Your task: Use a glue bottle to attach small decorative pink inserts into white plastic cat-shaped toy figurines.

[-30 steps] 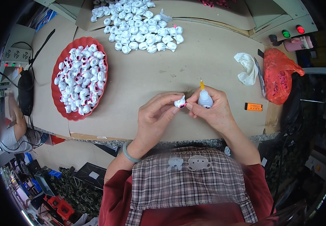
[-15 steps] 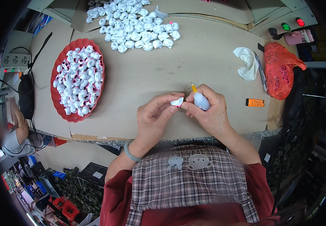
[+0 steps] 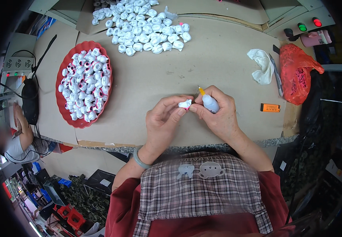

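Observation:
Between the thumb and fingers of my left hand (image 3: 161, 120) is a small white piece (image 3: 185, 104) with a pink edge at its lower side. My right hand (image 3: 224, 114) grips a small pale squeeze bottle (image 3: 210, 104) with a yellow nozzle (image 3: 201, 91) and a thin tip, tilted up and away from the piece. The right thumb and index fingertip meet close beside the piece; whether they touch it or pinch something tiny is hard to see. Both hands are above the tabletop (image 3: 147, 79), near its front edge.
On the left stands a red scalloped tray (image 3: 68, 59) heaped with white and pink pieces. A pile of white pieces (image 3: 147, 37) lies at the back. To the right are a crumpled white cloth (image 3: 261, 67), tweezers (image 3: 276, 75), an orange box-shaped item (image 3: 270, 107) and a red plastic bag (image 3: 291, 75).
The whole view has shifted slightly to the right. Against the table, both hands have moved a little left, and the white piece has turned slightly. Both grips stay the same.

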A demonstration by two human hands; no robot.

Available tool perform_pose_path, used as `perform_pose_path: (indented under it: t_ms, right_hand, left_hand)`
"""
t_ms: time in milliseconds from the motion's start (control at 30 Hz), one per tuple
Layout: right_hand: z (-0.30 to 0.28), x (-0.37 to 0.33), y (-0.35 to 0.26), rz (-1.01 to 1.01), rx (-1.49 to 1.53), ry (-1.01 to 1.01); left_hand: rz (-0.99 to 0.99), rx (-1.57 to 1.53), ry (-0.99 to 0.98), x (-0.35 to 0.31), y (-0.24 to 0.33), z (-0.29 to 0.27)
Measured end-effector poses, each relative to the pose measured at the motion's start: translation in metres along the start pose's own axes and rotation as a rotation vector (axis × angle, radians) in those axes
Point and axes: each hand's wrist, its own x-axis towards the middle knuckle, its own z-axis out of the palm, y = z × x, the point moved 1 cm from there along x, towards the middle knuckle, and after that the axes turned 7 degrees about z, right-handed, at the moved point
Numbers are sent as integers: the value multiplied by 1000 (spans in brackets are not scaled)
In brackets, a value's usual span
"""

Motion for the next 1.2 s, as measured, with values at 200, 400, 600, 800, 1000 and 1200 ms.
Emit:
perform_pose_path:
  t_ms: [200,400,600,800,1000,1200]
  right_hand:
    - [8,6,-2,-291,-21,87]
    - [10,4,5,-356,-56,75]
    - [16,6,12,-351,-24,86]
    - [17,8,12,-308,1,84]
    - [13,11,13,-319,34,49]
    - [12,10,14,-330,18,56]
  left_hand:
    - [16,28,61,2,2,1]
    - [91,282,36,-1,3,2]
    - [120,374,88,-1,-2,2]
    - [17,175,76,0,-3,-1]
    - [-58,-63,105,2,-5,-5]
    - [-32,-21,62,1,-6,-6]
